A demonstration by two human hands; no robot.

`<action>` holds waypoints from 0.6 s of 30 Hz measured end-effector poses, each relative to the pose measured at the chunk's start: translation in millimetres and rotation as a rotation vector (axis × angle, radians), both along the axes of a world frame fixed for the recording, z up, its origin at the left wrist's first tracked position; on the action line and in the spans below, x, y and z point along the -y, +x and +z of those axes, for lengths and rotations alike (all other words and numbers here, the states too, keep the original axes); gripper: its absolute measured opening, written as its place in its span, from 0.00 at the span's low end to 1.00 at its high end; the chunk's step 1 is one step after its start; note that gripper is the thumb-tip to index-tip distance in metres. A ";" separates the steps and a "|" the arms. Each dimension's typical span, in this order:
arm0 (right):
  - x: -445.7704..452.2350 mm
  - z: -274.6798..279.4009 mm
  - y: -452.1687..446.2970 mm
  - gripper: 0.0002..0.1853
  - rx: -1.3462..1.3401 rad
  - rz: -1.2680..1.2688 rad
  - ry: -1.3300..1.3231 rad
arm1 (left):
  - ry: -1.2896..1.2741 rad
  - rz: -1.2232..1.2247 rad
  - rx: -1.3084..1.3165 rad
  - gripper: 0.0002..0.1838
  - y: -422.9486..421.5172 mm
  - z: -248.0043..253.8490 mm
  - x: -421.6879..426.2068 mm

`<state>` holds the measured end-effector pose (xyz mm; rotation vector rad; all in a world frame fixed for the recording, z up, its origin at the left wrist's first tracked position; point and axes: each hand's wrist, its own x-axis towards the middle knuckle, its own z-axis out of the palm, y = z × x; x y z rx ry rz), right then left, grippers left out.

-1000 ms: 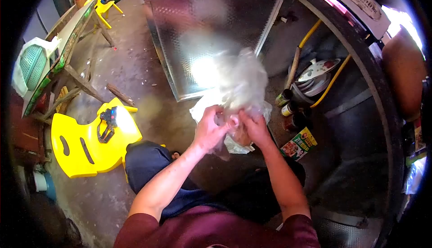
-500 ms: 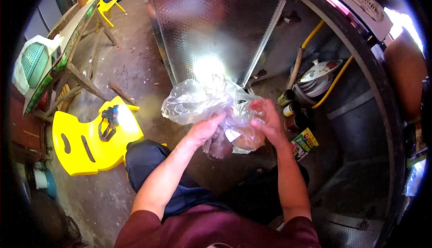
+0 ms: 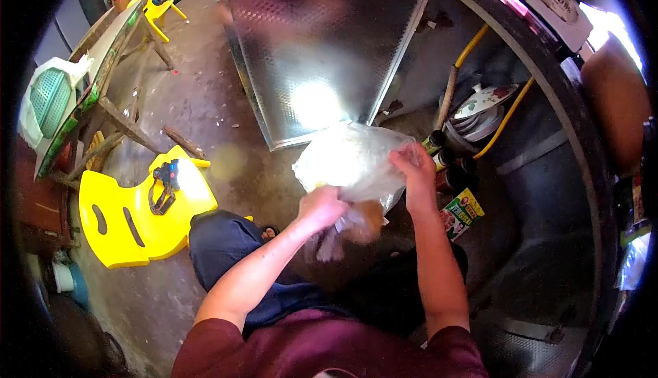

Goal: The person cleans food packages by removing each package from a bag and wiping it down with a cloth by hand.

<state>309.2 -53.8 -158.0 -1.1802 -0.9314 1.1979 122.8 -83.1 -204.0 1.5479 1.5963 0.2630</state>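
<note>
A clear plastic bag (image 3: 353, 155) is stretched between my hands, its upper part puffed out and shining in the light. My left hand (image 3: 323, 206) is closed around the bag's lower left side. On the right, my right hand (image 3: 416, 169) pinches the bag's edge between thumb and fingers. Below the bag hangs a brown, rounded thing (image 3: 363, 222), blurred. A greyish bundle (image 3: 330, 244) dangles beside it under my left hand, also smeared by motion. I cannot tell whether these two are inside the bag.
A textured metal panel (image 3: 329, 49) stands ahead. On the left is a yellow plastic chair (image 3: 113, 220) with a strapped device (image 3: 164, 186) on it. To the right are a green packet (image 3: 463, 212), dark jars (image 3: 449, 172) and stacked dishes (image 3: 473, 131). A wooden-legged table (image 3: 103, 83) holds a green basket (image 3: 51, 100).
The bag has swung right and spread out. My right hand has risen slightly and closed on its edge. My left hand has moved a little down, and the hanging things have dropped lower.
</note>
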 end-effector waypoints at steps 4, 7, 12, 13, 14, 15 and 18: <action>2.8 -18.5 10.7 0.11 0.343 0.227 -0.072 | 0.163 0.453 0.191 0.22 -18.6 -18.4 -7.1; 19.0 -14.1 7.2 0.15 0.095 0.553 -0.426 | 0.357 0.670 0.908 0.19 -18.3 -17.7 -12.9; 25.7 -65.9 7.7 0.33 -0.453 0.817 -0.550 | 0.246 0.238 1.273 0.13 -13.0 10.2 3.6; 29.6 -69.3 10.7 0.35 -0.404 0.734 -0.467 | 0.216 0.137 1.299 0.12 -11.6 11.4 5.4; 33.6 -71.6 13.2 0.37 -0.354 0.652 -0.386 | 0.265 0.026 1.227 0.09 -11.5 13.2 5.6; 36.5 -71.5 13.9 0.38 -0.304 0.572 -0.306 | 0.309 -0.067 1.153 0.07 -13.1 17.0 5.4; 30.4 -79.3 36.8 0.37 -0.171 0.503 -0.228 | 0.474 -0.249 0.963 0.04 -14.9 27.1 3.7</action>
